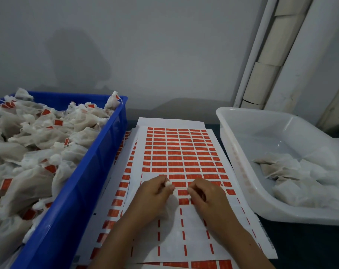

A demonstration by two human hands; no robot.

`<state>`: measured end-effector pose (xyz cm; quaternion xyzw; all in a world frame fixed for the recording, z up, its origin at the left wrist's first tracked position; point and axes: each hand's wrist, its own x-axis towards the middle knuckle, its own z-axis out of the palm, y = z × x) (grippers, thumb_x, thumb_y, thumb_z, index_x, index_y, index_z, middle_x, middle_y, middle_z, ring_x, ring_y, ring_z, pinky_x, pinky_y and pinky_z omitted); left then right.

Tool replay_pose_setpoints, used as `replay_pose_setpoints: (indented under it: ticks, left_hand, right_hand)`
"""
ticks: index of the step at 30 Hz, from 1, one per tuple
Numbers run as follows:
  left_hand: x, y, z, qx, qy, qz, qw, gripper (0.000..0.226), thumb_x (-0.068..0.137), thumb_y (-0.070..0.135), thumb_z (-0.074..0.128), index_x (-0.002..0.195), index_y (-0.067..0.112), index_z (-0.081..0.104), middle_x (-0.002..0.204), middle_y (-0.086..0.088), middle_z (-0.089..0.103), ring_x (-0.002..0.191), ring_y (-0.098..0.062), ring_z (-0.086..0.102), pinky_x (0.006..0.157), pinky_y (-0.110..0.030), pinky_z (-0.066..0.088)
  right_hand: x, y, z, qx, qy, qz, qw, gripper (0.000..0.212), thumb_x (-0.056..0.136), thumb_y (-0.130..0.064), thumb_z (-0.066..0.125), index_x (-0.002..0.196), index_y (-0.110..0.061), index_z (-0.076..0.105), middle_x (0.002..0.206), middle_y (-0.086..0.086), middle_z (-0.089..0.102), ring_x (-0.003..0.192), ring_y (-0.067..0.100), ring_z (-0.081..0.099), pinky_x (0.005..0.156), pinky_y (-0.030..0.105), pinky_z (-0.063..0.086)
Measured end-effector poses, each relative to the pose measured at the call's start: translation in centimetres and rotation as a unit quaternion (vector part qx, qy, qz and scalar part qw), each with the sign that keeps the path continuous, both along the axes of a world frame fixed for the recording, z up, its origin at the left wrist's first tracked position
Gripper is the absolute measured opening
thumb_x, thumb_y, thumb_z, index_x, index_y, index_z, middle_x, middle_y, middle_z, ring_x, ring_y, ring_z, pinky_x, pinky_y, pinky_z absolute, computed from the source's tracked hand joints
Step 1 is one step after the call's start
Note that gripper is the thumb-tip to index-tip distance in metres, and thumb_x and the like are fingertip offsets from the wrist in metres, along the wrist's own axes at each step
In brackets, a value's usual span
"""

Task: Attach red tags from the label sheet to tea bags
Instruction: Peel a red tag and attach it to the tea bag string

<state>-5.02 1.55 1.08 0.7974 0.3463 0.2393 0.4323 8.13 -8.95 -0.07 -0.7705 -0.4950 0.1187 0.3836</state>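
Both hands pinch – left (155, 193) a tea bag (168, 183), right (205, 193) something hidden

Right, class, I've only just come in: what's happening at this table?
A person is tagging tea bags. The left hand pinches the gathered top of a tea bag over the label sheet, while the right hand pinches at a red tag beside it. The blue crate holds tagged bags; the white tub holds bags with no tags showing.

Both forearms reach forward, left hand (155, 193) and right hand (205, 193) close together, fingers curled, pinching.
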Motion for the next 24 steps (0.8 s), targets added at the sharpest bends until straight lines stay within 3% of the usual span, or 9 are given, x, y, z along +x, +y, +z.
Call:
replay_pose_setpoints:
  ticks: [3,5,7,9,11,13,15,20,24]
  left_hand:
    - [-0.8,1.0,-0.2,0.001,0.036,0.056,0.998,0.019,0.096,0.035,0.039,0.083,0.028,0.051,0.088,0.021,0.057,0.079,-0.002,0.059,0.061,-0.005,0.039]
    - [-1.5,2.0,-0.4,-0.009,0.055,0.121,0.991,0.021,0.096,0.037,0.037,0.102,0.025,0.053,0.105,0.013,0.056,0.096,-0.009,0.059,0.08,-0.016,0.047]
    - [-2.2,2.8,-0.5,0.017,0.09,0.156,0.983,0.019,0.095,0.033,0.039,0.106,0.021,0.049,0.115,0.006,0.055,0.099,-0.012,0.057,0.09,-0.027,0.049]
    - [-2.4,3.1,-0.4,0.068,0.122,0.156,0.978,0.004,0.095,0.026,0.042,0.095,0.023,0.044,0.111,0.004,0.056,0.089,-0.01,0.055,0.086,-0.025,0.049]
    - [-2.3,3.3,-0.5,0.085,0.126,0.152,0.977,0.003,0.095,0.023,0.045,0.092,0.022,0.046,0.107,0.001,0.057,0.088,-0.013,0.056,0.086,-0.027,0.05]
    - [-2.1,3.6,-0.6,0.06,0.11,0.165,0.978,0.014,0.093,0.025,0.048,0.1,0.014,0.054,0.109,-0.005,0.059,0.095,-0.019,0.057,0.09,-0.033,0.05]
    - [-1.8,3.9,-0.7,0.069,0.117,0.201,0.97,0.024,0.089,0.026,0.056,0.109,0.013,0.056,0.115,-0.004,0.058,0.099,-0.017,0.056,0.091,-0.03,0.048]
    - [-1.7,4.1,-0.9,0.038,0.094,0.247,0.964,0.03,0.086,0.023,0.062,0.113,0.012,0.055,0.113,-0.006,0.06,0.083,-0.01,0.052,0.076,-0.023,0.046]
    - [-1.8,3.9,-0.8,0.039,0.096,0.244,0.964,0.034,0.085,0.025,0.062,0.116,0.015,0.053,0.115,-0.004,0.061,0.086,-0.013,0.058,0.077,-0.025,0.05]
  right_hand:
    - [0.3,-0.1,0.0,-0.005,-0.02,0.013,1.0,0.007,0.088,-0.05,0.043,0.09,-0.044,0.047,0.101,-0.029,0.052,0.094,-0.003,0.054,0.084,0.009,0.041]
    - [0.4,-0.2,-0.1,-0.032,-0.027,0.021,0.999,0.007,0.087,-0.047,0.049,0.092,-0.049,0.044,0.105,-0.032,0.046,0.097,-0.005,0.051,0.083,0.007,0.037]
    - [0.3,-0.2,-0.2,-0.066,-0.02,0.031,0.997,0.019,0.083,-0.051,0.054,0.093,-0.056,0.039,0.105,-0.037,0.038,0.098,-0.007,0.048,0.082,0.006,0.035]
    - [0.2,-0.1,-0.4,-0.088,-0.013,0.037,0.995,0.029,0.078,-0.054,0.058,0.095,-0.06,0.036,0.104,-0.04,0.033,0.101,-0.005,0.048,0.09,0.013,0.038]
    - [0.1,0.1,-0.6,-0.097,-0.017,0.038,0.994,0.036,0.074,-0.058,0.06,0.097,-0.061,0.033,0.105,-0.04,0.031,0.104,-0.001,0.046,0.097,0.022,0.04]
    - [-0.1,0.3,-0.7,-0.098,-0.018,0.031,0.995,0.04,0.071,-0.059,0.06,0.1,-0.06,0.032,0.108,-0.039,0.031,0.106,-0.001,0.044,0.1,0.027,0.04]
    - [-0.2,0.2,-0.8,-0.096,-0.011,0.02,0.995,0.047,0.07,-0.059,0.062,0.105,-0.057,0.031,0.111,-0.037,0.03,0.107,-0.001,0.043,0.101,0.03,0.04]
    - [-0.6,0.2,-1.1,-0.094,-0.017,0.017,0.995,0.053,0.069,-0.064,0.06,0.108,-0.057,0.025,0.113,-0.038,0.026,0.112,-0.002,0.037,0.106,0.032,0.034]
    - [-1.0,0.3,-1.5,-0.082,-0.025,0.004,0.996,0.056,0.068,-0.069,0.056,0.111,-0.057,0.023,0.126,-0.034,0.029,0.117,-0.002,0.034,0.109,0.036,0.031]
